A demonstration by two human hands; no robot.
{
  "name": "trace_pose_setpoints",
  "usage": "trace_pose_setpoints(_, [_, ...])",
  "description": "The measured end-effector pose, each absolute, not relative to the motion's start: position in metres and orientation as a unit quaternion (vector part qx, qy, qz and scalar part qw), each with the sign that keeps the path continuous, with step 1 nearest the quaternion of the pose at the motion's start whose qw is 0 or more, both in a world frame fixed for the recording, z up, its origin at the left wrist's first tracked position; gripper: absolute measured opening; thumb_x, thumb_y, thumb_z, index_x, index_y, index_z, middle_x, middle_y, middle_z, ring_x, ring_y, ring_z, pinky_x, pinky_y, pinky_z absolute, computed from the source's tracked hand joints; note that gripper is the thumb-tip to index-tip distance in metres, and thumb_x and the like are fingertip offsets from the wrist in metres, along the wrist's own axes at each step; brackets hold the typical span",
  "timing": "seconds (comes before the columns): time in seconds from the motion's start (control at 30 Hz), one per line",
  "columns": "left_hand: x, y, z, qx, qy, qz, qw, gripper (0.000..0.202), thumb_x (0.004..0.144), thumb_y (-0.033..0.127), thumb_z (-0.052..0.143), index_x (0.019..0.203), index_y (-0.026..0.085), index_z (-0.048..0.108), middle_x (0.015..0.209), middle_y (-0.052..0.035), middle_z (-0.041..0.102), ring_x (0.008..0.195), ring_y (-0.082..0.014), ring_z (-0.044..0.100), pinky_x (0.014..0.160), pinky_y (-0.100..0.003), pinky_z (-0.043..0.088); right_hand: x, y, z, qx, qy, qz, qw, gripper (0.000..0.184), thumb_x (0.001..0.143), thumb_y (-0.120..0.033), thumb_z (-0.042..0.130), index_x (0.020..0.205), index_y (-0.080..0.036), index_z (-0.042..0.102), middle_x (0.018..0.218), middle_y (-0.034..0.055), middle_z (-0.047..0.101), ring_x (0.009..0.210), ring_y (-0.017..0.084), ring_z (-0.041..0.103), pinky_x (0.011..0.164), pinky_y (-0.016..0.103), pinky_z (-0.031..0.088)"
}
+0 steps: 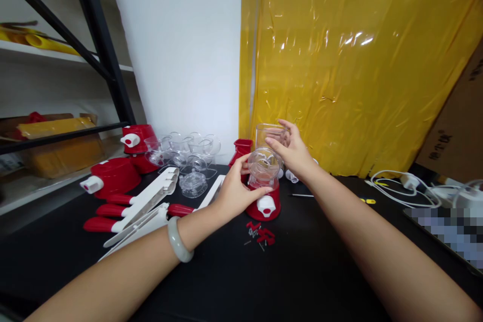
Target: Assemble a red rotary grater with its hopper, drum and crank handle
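A clear plastic housing (265, 165) with a round front opening and an upright chute sits on a red base (263, 207), which has a white knob (266, 205) at its front. My left hand (239, 186) is wrapped round the lower left of the housing, thumb across its front bottom. Higher up, my right hand (292, 151) grips the chute from the right, thumb on the near side and fingers behind. Just in front of the base lie small red clips (266, 236) and several metal pins (252, 233).
Red bases (116, 177), clear housings (196, 148) and white arms with red handles (145, 204) stand or lie on the left. A red hopper (241, 150) is behind my left hand. To the right are a screwdriver (302, 195), white cables (403, 188) and a blurred screen (449, 231).
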State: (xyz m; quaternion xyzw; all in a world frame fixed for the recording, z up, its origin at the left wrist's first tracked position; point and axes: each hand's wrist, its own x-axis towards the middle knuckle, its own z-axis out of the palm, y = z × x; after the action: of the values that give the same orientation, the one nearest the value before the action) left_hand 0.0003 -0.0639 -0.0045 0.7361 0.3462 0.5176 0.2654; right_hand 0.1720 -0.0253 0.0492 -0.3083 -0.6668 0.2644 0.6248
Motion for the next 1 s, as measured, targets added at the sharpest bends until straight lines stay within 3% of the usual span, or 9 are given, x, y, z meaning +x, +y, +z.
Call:
trace_pose_setpoints(0.2, [0.001, -0.058, -0.010, 0.725, 0.335, 0.536, 0.274, 0.083, 0.064, 0.035, 0.085, 0.131, 0.019, 0.040, 0.125, -0.0140, 0.060, 0.114, -0.0251, 0.061, 0.099, -0.048, 0.049, 0.176, -0.024, 0.047, -0.317, -0.673, 0.268, 0.612, 0.073, 0.077, -0.048, 0.071, 0.138, -0.027, 0.036, 0.126, 0.0109, 0.056, 0.124, 0.023, 0.053, 0.111, 0.049, 0.039])
trace_pose_setpoints(0.37, [-0.001, -0.053, -0.014, 0.717, 0.343, 0.532, 0.293, 0.086, 0.062, 0.038, 0.086, 0.130, 0.018, 0.037, 0.119, -0.0134, 0.062, 0.111, -0.0248, 0.062, 0.098, -0.047, 0.050, 0.179, -0.023, 0.049, -0.325, -0.662, 0.288, 0.611, 0.081, 0.076, -0.046, 0.072, 0.144, -0.021, 0.034, 0.127, 0.0138, 0.055, 0.119, 0.024, 0.057, 0.110, 0.047, 0.042])
trace_pose_setpoints(0.7, [-0.003, -0.049, -0.016, 0.713, 0.361, 0.507, 0.323, 0.092, 0.059, 0.040, 0.087, 0.131, 0.018, 0.035, 0.118, -0.0146, 0.061, 0.107, -0.0246, 0.064, 0.095, -0.047, 0.051, 0.184, -0.026, 0.049, -0.299, -0.683, 0.325, 0.581, 0.085, 0.081, -0.048, 0.067, 0.152, -0.027, 0.024, 0.138, 0.0140, 0.053, 0.128, 0.024, 0.054, 0.112, 0.049, 0.039])
trace_pose_setpoints(1.0, [-0.005, -0.052, -0.014, 0.723, 0.364, 0.494, 0.318, 0.092, 0.061, 0.043, 0.086, 0.133, 0.020, 0.034, 0.118, -0.0147, 0.064, 0.111, -0.0275, 0.063, 0.093, -0.048, 0.051, 0.192, -0.026, 0.052, -0.305, -0.709, 0.314, 0.553, 0.078, 0.083, -0.049, 0.066, 0.149, -0.029, 0.029, 0.139, 0.0119, 0.055, 0.127, 0.025, 0.056, 0.112, 0.051, 0.040])
